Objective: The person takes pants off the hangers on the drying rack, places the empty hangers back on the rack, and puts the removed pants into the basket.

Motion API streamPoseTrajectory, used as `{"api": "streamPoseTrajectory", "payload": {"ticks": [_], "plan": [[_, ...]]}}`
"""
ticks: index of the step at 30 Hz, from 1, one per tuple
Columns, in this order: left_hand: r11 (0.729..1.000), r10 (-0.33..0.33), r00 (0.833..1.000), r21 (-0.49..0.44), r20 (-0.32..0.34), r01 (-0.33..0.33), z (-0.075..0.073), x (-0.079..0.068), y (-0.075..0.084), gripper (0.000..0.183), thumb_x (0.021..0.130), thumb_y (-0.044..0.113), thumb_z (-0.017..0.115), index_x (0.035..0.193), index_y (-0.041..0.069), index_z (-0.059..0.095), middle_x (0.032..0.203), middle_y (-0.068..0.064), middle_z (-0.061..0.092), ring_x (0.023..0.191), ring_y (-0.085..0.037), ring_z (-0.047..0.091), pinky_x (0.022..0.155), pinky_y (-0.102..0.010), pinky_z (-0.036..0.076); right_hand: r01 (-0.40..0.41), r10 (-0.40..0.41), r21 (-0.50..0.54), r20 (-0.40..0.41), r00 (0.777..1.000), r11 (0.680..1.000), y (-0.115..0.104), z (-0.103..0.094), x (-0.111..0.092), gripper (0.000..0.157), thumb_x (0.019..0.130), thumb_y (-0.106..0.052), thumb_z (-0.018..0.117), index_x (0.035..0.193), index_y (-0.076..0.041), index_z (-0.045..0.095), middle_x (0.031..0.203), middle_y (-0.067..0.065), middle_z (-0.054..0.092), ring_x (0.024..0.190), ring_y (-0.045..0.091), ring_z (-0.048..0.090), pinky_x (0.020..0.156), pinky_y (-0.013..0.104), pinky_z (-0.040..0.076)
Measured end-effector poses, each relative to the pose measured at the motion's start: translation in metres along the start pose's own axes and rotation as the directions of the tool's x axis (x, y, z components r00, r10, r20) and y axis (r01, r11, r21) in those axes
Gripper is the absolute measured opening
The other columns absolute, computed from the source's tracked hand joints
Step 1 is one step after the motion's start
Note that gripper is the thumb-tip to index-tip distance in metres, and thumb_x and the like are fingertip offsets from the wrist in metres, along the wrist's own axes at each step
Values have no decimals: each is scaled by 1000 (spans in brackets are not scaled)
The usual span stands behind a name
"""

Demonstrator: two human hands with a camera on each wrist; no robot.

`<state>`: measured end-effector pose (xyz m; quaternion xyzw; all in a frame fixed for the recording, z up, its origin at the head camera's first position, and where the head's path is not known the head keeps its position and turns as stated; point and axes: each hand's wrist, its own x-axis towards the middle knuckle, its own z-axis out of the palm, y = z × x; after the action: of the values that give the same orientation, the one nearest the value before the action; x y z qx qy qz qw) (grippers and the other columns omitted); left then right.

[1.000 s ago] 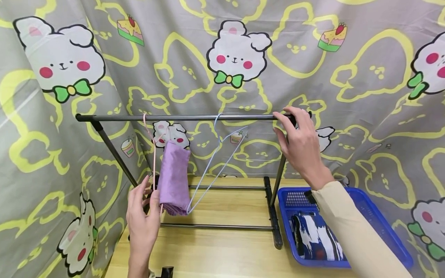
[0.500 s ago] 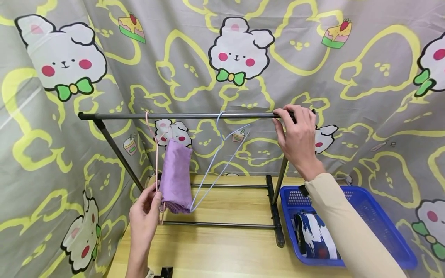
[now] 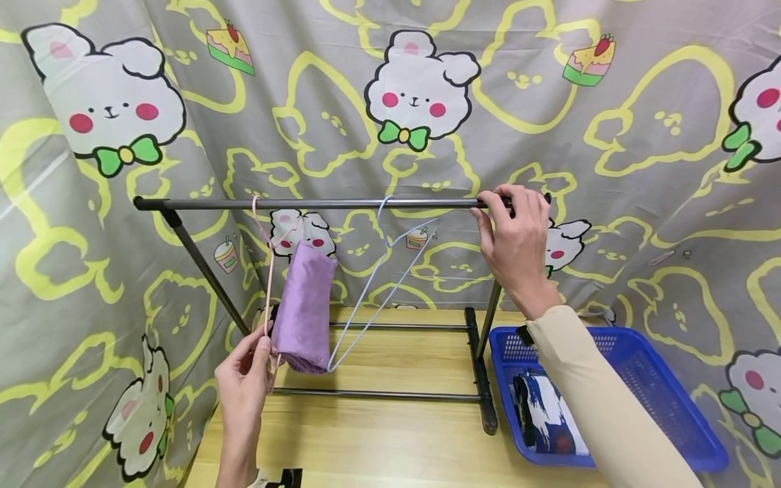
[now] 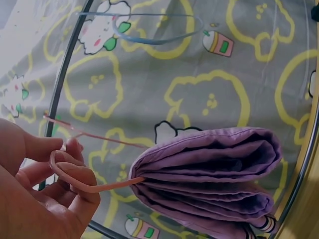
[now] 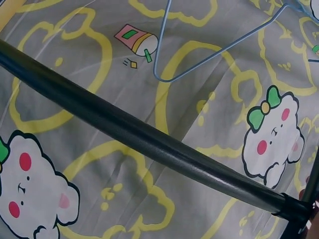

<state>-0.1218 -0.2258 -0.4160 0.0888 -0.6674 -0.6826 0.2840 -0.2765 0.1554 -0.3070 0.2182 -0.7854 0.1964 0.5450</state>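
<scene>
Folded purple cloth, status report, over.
Left hand pinches thin pink hanger; right hand grips black round rail. Folded purple cloth draped on pink hanger. Thin blue hanger alongside.

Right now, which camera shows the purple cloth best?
The left wrist view: folded layers of the purple cloth show up close, the pink hanger running into them. The head view shows its outer side; the right wrist view shows none of it.
</scene>
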Motion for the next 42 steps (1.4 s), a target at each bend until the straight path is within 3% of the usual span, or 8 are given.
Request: {"api": "streamPoseTrajectory", "payload": {"ticks": [5, 12, 18, 25, 30, 37, 42], "plan": [[996, 69, 996, 67, -64, -65, 2, 3, -3, 23, 101, 12, 66, 109, -8, 74, 68, -4, 60, 45, -6, 43, 36, -20, 33, -15, 15, 1, -3, 1000, 1000, -3, 2, -1, 24, 102, -23, 65, 113, -2, 69, 113, 23, 59, 106, 43, 52, 111, 60, 30], [960, 242, 957, 180, -159, -213, 4, 7, -5, 18, 98, 10, 70, 96, -7, 77, 62, 2, 54, 48, -3, 38, 42, -20, 28, -31, 31, -2, -8, 1000, 1000, -6, 2, 0, 25, 103, -24, 64, 113, -2, 69, 112, 22, 59, 105, 43, 52, 112, 59, 30], [933, 307, 929, 260, -207, -250, 6, 9, -10, 15, 96, 9, 73, 93, -6, 78, 63, 9, 57, 50, 1, 42, 43, -13, 32, -42, 42, 7, -15, 999, 999, -7, 3, 0, 26, 103, -25, 63, 112, -1, 69, 112, 22, 59, 105, 43, 53, 113, 58, 29], [922, 335, 896, 297, -291, -248, 8, 7, -11, 11, 91, 2, 77, 89, -8, 78, 60, 7, 55, 51, 1, 41, 46, -13, 32, -61, 61, 19, -17, 998, 998, -9, 5, -1, 24, 102, -23, 65, 112, -1, 70, 110, 22, 59, 104, 43, 53, 112, 58, 31], [914, 366, 879, 296, -307, -277, 11, 5, -3, 11, 89, -1, 77, 87, -11, 77, 58, 6, 53, 49, 1, 39, 46, -13, 31, -70, 70, 20, -17, 997, 997, -10, 5, -1, 25, 102, -24, 64, 112, -2, 69, 111, 22, 59, 105, 43, 53, 113, 58, 30], [893, 420, 860, 302, -289, -334, 7, 10, -12, 7, 89, -1, 77, 86, -7, 78, 57, 2, 52, 50, 3, 39, 47, -11, 30, -93, 94, 46, -32, 995, 995, -11, 3, 1, 22, 101, -21, 67, 112, -3, 71, 110, 21, 59, 107, 42, 53, 114, 58, 29], [889, 435, 856, 283, -281, -359, 12, 9, 4, 10, 90, -4, 74, 87, -13, 75, 57, 4, 52, 50, 3, 39, 47, -11, 30, -99, 100, 38, -31, 995, 994, -10, 2, 1, 22, 101, -21, 66, 112, -3, 70, 110, 21, 59, 108, 42, 53, 115, 59, 28]]}}
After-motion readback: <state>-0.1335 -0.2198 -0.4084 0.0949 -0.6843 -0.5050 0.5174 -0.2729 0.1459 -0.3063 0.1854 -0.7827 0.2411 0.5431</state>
